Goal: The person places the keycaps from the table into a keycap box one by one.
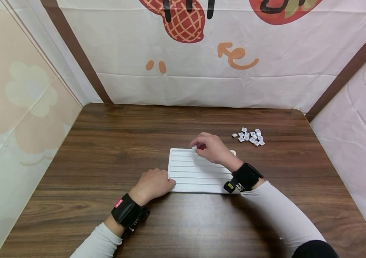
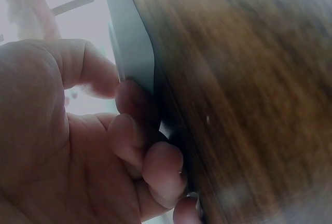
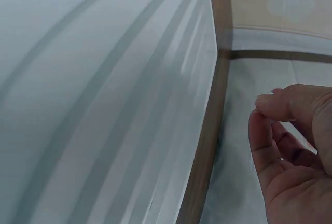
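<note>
A white ridged board (image 1: pixel 199 175) lies on the table, its long grooves running left to right. My left hand (image 1: pixel 155 183) grips its left edge near the front corner, thumb on top. In the left wrist view the fingers (image 2: pixel 163 169) curl at the underside of the board's edge (image 2: pixel 132 37). Over the board's back edge, left of its middle, my right hand (image 1: pixel 213 147) pinches a small white tile (image 1: pixel 194 147) between thumb and fingertips. The right wrist view shows the thumb (image 3: pixel 280 107) meeting a fingertip; the tile is hidden there.
Several small white tiles with dark markings (image 1: pixel 247 136) lie loosely grouped behind and right of the board. A light tan piece (image 1: pixel 233 152) shows at the board's back right corner, partly covered by the right wrist. Printed cloth walls (image 1: pixel 183 89) border the brown wooden table (image 1: pixel 121 136).
</note>
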Action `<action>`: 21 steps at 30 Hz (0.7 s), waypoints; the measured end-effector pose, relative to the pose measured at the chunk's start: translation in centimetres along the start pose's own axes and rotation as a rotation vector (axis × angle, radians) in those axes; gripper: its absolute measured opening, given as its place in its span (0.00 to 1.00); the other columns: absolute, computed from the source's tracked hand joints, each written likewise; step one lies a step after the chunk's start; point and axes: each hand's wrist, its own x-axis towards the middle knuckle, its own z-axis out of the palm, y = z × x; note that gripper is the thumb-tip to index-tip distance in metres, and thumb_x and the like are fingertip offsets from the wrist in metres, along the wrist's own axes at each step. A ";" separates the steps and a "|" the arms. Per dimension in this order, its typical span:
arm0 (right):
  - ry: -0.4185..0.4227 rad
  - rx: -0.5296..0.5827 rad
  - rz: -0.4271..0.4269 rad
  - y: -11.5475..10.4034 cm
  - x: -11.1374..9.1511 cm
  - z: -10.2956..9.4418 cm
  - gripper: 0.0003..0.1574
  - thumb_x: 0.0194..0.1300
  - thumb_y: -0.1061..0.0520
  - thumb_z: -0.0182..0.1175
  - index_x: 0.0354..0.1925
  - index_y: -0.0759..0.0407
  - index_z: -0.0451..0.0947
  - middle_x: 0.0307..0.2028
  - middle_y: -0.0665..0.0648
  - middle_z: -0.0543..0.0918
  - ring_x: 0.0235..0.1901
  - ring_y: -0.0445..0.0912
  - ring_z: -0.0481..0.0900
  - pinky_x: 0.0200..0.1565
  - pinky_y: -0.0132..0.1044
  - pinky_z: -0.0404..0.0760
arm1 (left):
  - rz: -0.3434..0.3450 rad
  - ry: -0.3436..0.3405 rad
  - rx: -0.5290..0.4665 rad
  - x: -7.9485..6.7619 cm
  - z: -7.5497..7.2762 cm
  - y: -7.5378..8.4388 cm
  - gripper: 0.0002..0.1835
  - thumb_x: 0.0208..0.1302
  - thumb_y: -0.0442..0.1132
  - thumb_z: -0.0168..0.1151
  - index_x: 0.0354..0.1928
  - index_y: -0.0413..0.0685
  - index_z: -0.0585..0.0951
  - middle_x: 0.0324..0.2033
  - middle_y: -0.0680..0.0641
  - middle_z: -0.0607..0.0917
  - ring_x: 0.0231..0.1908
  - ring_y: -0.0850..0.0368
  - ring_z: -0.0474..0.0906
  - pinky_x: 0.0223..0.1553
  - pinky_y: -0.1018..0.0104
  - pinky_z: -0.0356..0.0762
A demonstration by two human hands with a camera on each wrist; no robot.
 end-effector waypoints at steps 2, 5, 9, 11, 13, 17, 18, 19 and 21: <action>-0.030 -0.019 0.003 -0.4 0.9 0.6 0.13 0.62 0.66 0.64 0.46 0.59 0.86 0.42 0.55 0.83 0.40 0.46 0.83 0.45 0.37 0.81 | -0.003 -0.003 -0.002 0.0 0.0 0.0 0.20 0.65 0.48 0.55 0.15 0.51 0.74 0.17 0.51 0.73 0.21 0.53 0.69 0.24 0.57 0.65; -0.088 -0.062 0.004 -1.1 2.1 1.7 0.13 0.63 0.65 0.63 0.46 0.59 0.86 0.43 0.55 0.83 0.41 0.45 0.83 0.45 0.35 0.80 | -0.008 -0.006 -0.005 0.1 0.0 -0.1 0.21 0.65 0.49 0.55 0.14 0.52 0.73 0.16 0.52 0.70 0.21 0.53 0.68 0.24 0.58 0.64; -0.134 -0.120 -0.013 -1.9 3.6 3.1 0.14 0.62 0.66 0.62 0.47 0.60 0.85 0.42 0.55 0.85 0.42 0.46 0.83 0.45 0.34 0.80 | -0.007 -0.004 -0.007 0.1 0.1 -0.1 0.21 0.65 0.49 0.56 0.14 0.51 0.72 0.16 0.52 0.70 0.20 0.53 0.68 0.24 0.59 0.64; -0.139 -0.151 -0.033 -2.1 4.2 3.7 0.14 0.62 0.66 0.63 0.47 0.61 0.85 0.42 0.55 0.86 0.42 0.46 0.83 0.46 0.34 0.80 | -0.004 -0.002 -0.005 0.1 0.1 -0.1 0.21 0.65 0.48 0.56 0.14 0.51 0.72 0.16 0.52 0.71 0.21 0.53 0.69 0.24 0.58 0.65; -0.141 -0.176 -0.044 -2.3 4.6 4.2 0.14 0.62 0.66 0.64 0.47 0.61 0.85 0.41 0.55 0.86 0.42 0.46 0.83 0.46 0.35 0.80 | -0.004 -0.005 -0.006 0.0 0.1 -0.1 0.21 0.65 0.48 0.55 0.14 0.51 0.73 0.17 0.51 0.72 0.22 0.52 0.70 0.25 0.57 0.66; -0.144 -0.209 -0.048 -2.5 5.2 4.8 0.13 0.61 0.67 0.64 0.46 0.61 0.86 0.41 0.56 0.86 0.42 0.46 0.82 0.47 0.37 0.79 | -0.001 0.001 -0.003 0.0 0.1 -0.2 0.21 0.65 0.49 0.55 0.14 0.50 0.74 0.18 0.50 0.74 0.23 0.52 0.72 0.27 0.55 0.68; -0.144 -0.213 -0.045 -2.5 5.2 4.9 0.13 0.61 0.67 0.64 0.46 0.61 0.85 0.41 0.56 0.85 0.42 0.47 0.82 0.47 0.37 0.79 | -0.001 0.003 -0.004 0.0 0.1 -0.2 0.21 0.65 0.49 0.55 0.14 0.51 0.74 0.18 0.50 0.74 0.23 0.52 0.72 0.27 0.54 0.68; -0.144 -0.216 -0.042 -2.6 5.3 5.0 0.13 0.61 0.67 0.64 0.45 0.61 0.85 0.41 0.56 0.85 0.42 0.47 0.82 0.47 0.38 0.79 | 0.000 0.007 -0.004 0.0 0.1 -0.2 0.21 0.64 0.49 0.55 0.14 0.51 0.73 0.18 0.50 0.74 0.23 0.51 0.72 0.27 0.54 0.68; -0.152 -0.218 -0.034 -2.9 5.4 5.1 0.13 0.61 0.67 0.64 0.45 0.62 0.85 0.42 0.56 0.85 0.43 0.47 0.82 0.47 0.38 0.79 | -0.001 0.011 -0.005 -0.1 0.1 -0.2 0.21 0.64 0.49 0.55 0.14 0.51 0.73 0.18 0.50 0.75 0.23 0.51 0.72 0.27 0.54 0.68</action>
